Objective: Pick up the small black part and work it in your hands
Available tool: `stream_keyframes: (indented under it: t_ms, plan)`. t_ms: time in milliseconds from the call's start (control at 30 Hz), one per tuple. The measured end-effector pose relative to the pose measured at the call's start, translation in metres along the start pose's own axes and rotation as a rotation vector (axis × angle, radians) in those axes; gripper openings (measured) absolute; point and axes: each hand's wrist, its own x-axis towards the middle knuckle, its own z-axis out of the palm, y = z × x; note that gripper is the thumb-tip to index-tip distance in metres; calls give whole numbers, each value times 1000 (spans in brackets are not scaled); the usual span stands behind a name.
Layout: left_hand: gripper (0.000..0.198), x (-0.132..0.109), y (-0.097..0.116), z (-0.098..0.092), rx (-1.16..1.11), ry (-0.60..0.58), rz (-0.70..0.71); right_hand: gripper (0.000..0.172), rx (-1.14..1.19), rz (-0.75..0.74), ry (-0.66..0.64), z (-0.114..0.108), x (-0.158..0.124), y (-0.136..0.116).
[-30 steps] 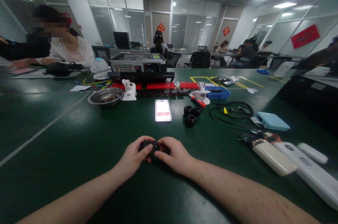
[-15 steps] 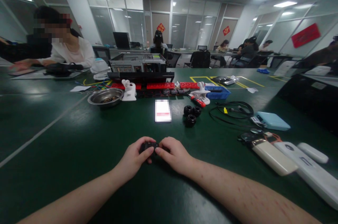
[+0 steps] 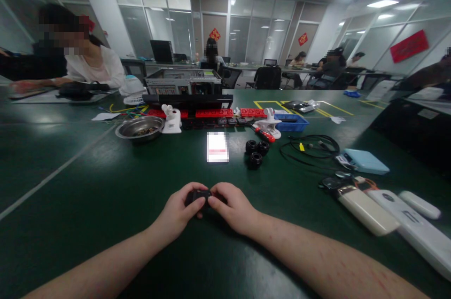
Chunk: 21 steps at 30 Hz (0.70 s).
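Observation:
Both of my hands meet low on the dark green table (image 3: 88, 181), near its front. My left hand (image 3: 180, 209) and my right hand (image 3: 230, 205) are each closed around one small black part (image 3: 199, 194), which shows only between the thumbs and fingertips. Most of that part is hidden by my fingers. Three similar small black round parts (image 3: 256, 151) sit in a cluster farther back and to the right. A phone with a lit screen (image 3: 217, 146) lies flat just beyond my hands.
A metal bowl (image 3: 140, 128), white clamps, red strips and a blue tray (image 3: 291, 123) line the table's middle, with an open computer case (image 3: 183, 82) behind. Black cable, a light blue box (image 3: 366, 161) and white power banks (image 3: 366, 208) lie right. A person sits at far left; others sit behind.
My hands have stayed in the same place on the black part; my fingertips have closed over it slightly more. The view has shifted a little.

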Motion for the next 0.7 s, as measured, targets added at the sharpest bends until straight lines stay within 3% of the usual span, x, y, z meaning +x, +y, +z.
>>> stream_keyframes:
  t_ms: [233, 400, 700]
  plan:
    - [26, 1, -2, 0, -54, -39, 3, 19, 38, 24, 6, -1, 1, -2]
    - [25, 0, 3, -1, -67, -37, -13, 26, 65, 30, 11, -4, -2, -6]
    - [23, -2, 3, 2, 39, 5, -15, 24, -7, 5, -1, -2, 0, -1]
